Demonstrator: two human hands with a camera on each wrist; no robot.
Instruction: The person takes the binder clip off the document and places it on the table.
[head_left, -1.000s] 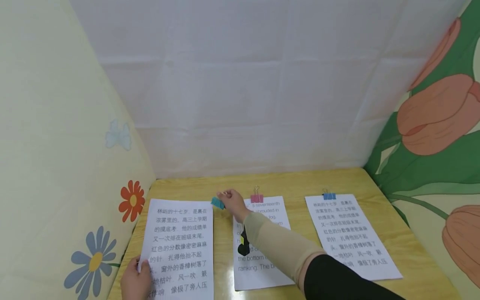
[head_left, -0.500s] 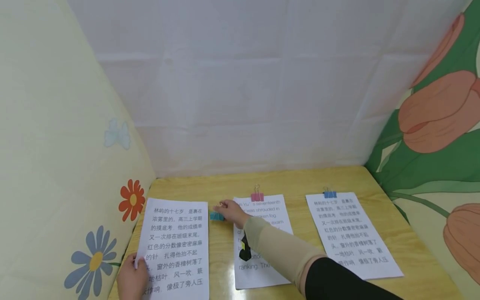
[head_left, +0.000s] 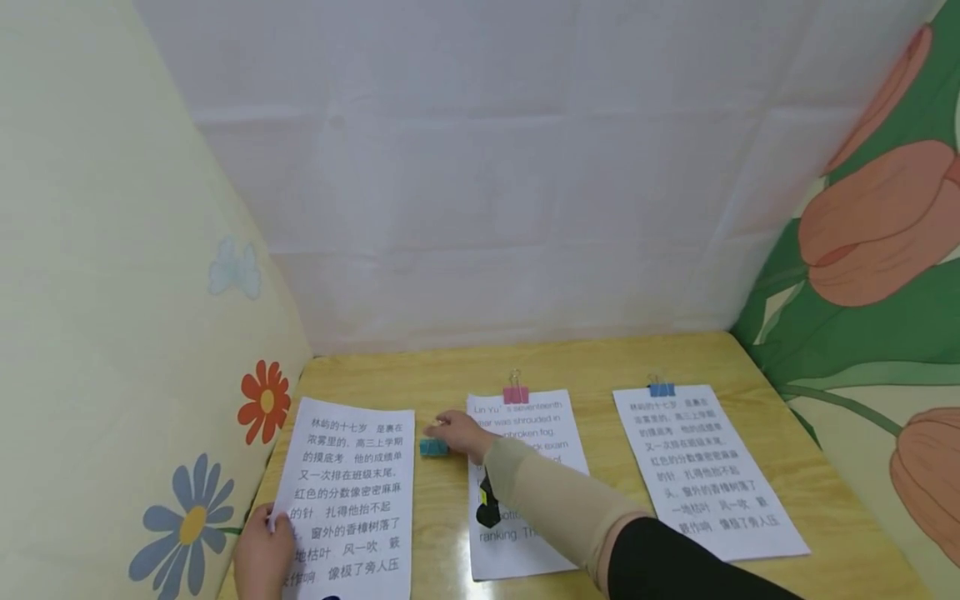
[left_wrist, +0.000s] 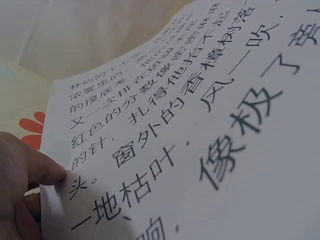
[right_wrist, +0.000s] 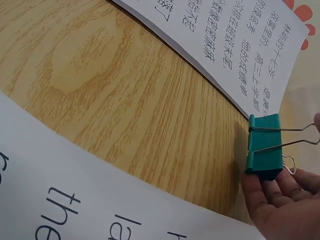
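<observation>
My left hand (head_left: pixel 264 546) pinches the left edge of a sheaf of printed paper (head_left: pixel 348 492), the thumb on top of the page in the left wrist view. That sheaf's near end runs out of the head view. Between it and the middle sheets, my right hand (head_left: pixel 459 435) holds a teal binder clip (head_left: pixel 433 448). The right wrist view has the clip (right_wrist: pixel 267 145) close to the corner of the left sheaf, with its wire handles pointing toward the hand and fingers below its body. Part of the right hand lies outside that view.
Middle printed sheets (head_left: pixel 525 562) carry a pink binder clip (head_left: pixel 516 395) at the top, and my right forearm crosses over them. On the right, more sheets (head_left: pixel 712 483) have a blue clip (head_left: pixel 662 390). A white cloth (head_left: pixel 495 208) hangs behind the wooden table (head_left: pixel 600 358).
My right hand has brought the teal clip nearer to me, its body turning from slanted to level. The left sheaf has shifted a little leftward with my left hand.
</observation>
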